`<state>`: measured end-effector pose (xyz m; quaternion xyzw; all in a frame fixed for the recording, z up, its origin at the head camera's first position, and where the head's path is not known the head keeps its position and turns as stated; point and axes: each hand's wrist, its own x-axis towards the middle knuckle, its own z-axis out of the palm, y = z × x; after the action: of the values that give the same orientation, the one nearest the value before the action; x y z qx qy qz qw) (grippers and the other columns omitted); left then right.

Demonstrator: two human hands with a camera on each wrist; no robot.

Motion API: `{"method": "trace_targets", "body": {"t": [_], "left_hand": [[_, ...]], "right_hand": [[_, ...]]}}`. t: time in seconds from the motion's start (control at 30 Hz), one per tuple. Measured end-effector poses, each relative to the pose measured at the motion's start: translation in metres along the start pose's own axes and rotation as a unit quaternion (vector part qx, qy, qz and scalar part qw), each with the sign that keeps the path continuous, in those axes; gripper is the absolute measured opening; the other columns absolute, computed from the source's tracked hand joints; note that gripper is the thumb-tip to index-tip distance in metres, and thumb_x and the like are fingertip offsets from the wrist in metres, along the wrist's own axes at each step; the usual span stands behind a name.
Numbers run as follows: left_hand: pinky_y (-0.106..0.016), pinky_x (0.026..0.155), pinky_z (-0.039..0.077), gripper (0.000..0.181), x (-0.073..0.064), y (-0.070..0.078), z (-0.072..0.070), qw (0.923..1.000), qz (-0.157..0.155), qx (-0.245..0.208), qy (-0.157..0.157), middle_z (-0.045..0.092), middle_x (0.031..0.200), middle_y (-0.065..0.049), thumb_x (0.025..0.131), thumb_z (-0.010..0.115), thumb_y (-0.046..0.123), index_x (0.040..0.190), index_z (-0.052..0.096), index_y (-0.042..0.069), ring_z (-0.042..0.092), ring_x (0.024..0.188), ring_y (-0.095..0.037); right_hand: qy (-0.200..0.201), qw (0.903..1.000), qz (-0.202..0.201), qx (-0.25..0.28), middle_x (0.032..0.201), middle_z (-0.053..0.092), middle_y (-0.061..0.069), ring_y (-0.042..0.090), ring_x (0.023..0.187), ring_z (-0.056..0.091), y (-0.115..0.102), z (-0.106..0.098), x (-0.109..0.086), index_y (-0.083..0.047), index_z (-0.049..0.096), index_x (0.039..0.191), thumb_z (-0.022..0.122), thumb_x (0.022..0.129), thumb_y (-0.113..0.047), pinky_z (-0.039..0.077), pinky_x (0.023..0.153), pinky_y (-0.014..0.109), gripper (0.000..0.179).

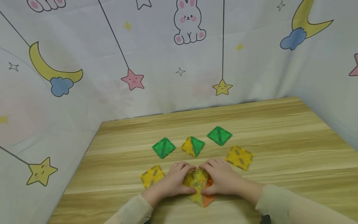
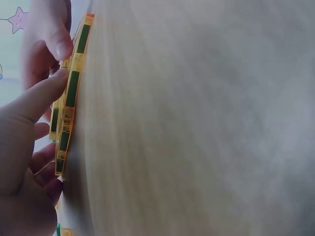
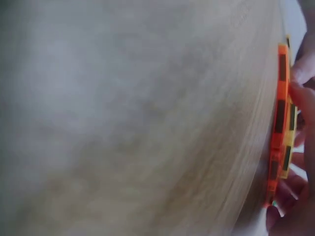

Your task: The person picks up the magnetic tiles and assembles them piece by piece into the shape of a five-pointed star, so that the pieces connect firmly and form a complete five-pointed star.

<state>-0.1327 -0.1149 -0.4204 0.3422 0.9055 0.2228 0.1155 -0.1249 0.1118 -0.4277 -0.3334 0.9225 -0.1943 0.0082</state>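
Near the front of the table, my left hand (image 1: 176, 181) and right hand (image 1: 225, 179) face each other around small magnetic tiles. Fingers curl along the far side and thumbs along the near side. Yellow tiles (image 1: 198, 196) show between the hands, with an orange tile (image 1: 208, 200) towards the right. In the left wrist view, the left thumb touches the top of a yellow tile (image 2: 73, 89) seen edge-on, and one tile overlaps another. The right wrist view shows an orange tile edge (image 3: 281, 108) beside a yellow one (image 3: 287, 160), low over the wood. The fingers partly hide the tiles.
Beyond the hands lie a green tile pair (image 1: 164, 147), a yellow-and-green pair (image 1: 193, 146) and another green pair (image 1: 219, 135). Yellow tiles lie at left (image 1: 152, 176) and right (image 1: 239, 157). A patterned cloth (image 1: 167, 93) hangs behind the wooden table (image 1: 293, 146).
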Motion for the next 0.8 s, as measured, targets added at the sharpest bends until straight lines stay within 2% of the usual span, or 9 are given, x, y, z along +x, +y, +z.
{"method": "trace_targets", "body": {"t": [0.2, 0.3, 0.43, 0.53, 0.63, 0.8], "left_hand": [[-0.038, 0.096, 0.034, 0.077, -0.001, -0.002, 0.002, 0.9999, -0.005, -0.016, 0.003, 0.044, 0.127, -0.002, 0.076, 0.076, 0.044, 0.138, 0.042, 0.014, 0.036, 0.113, -0.019], [-0.04, 0.098, 0.035, 0.081, -0.001, -0.002, 0.002, 0.9997, -0.006, -0.025, 0.003, 0.042, 0.129, -0.005, 0.075, 0.076, 0.044, 0.14, 0.038, 0.014, 0.036, 0.116, -0.021], [-0.044, 0.099, 0.035, 0.085, -0.002, -0.003, 0.003, 0.9993, -0.008, -0.037, 0.005, 0.037, 0.136, -0.009, 0.075, 0.077, 0.043, 0.142, 0.034, 0.014, 0.034, 0.123, -0.026], [-0.045, 0.099, 0.035, 0.086, -0.002, -0.003, 0.003, 0.999, -0.012, -0.043, 0.003, 0.034, 0.139, -0.009, 0.075, 0.076, 0.044, 0.143, 0.034, 0.015, 0.032, 0.126, -0.026], [-0.045, 0.099, 0.035, 0.085, -0.002, -0.004, 0.003, 0.9989, -0.011, -0.045, 0.003, 0.034, 0.138, -0.008, 0.075, 0.076, 0.044, 0.142, 0.034, 0.015, 0.033, 0.125, -0.026], [-0.045, 0.098, 0.035, 0.084, -0.002, -0.005, 0.002, 0.9989, -0.006, -0.045, 0.004, 0.036, 0.136, -0.008, 0.075, 0.077, 0.043, 0.142, 0.036, 0.015, 0.034, 0.123, -0.026]], "right_hand": [[0.002, 0.9999, 0.01, 0.003, 0.112, 0.056, 0.004, 0.026, 0.107, 0.052, -0.001, 0.0, 0.007, -0.008, 0.057, 0.122, 0.074, 0.07, -0.049, 0.04, 0.09, 0.048, 0.069], [0.001, 0.9998, 0.011, 0.016, 0.112, 0.056, 0.006, 0.023, 0.098, 0.056, 0.002, -0.002, 0.012, -0.006, 0.056, 0.122, 0.074, 0.073, -0.044, 0.046, 0.084, 0.043, 0.065], [-0.012, 0.9974, 0.041, 0.058, 0.115, 0.052, 0.009, 0.021, 0.094, 0.057, 0.009, -0.003, 0.017, -0.007, 0.052, 0.126, 0.074, 0.077, -0.041, 0.049, 0.079, 0.039, 0.063], [-0.011, 0.9946, 0.067, 0.078, 0.118, 0.05, 0.012, 0.024, 0.097, 0.056, 0.014, -0.003, 0.018, -0.007, 0.053, 0.127, 0.073, 0.079, -0.04, 0.048, 0.081, 0.042, 0.062], [-0.001, 0.9939, 0.077, 0.079, 0.114, 0.051, 0.011, 0.023, 0.095, 0.055, 0.017, -0.003, 0.018, -0.008, 0.057, 0.121, 0.073, 0.081, -0.037, 0.048, 0.079, 0.042, 0.051], [0.003, 0.9951, 0.066, 0.074, 0.105, 0.053, 0.005, 0.018, 0.089, 0.053, 0.018, -0.007, 0.014, -0.009, 0.062, 0.108, 0.072, 0.082, -0.028, 0.048, 0.078, 0.039, 0.033]]}}
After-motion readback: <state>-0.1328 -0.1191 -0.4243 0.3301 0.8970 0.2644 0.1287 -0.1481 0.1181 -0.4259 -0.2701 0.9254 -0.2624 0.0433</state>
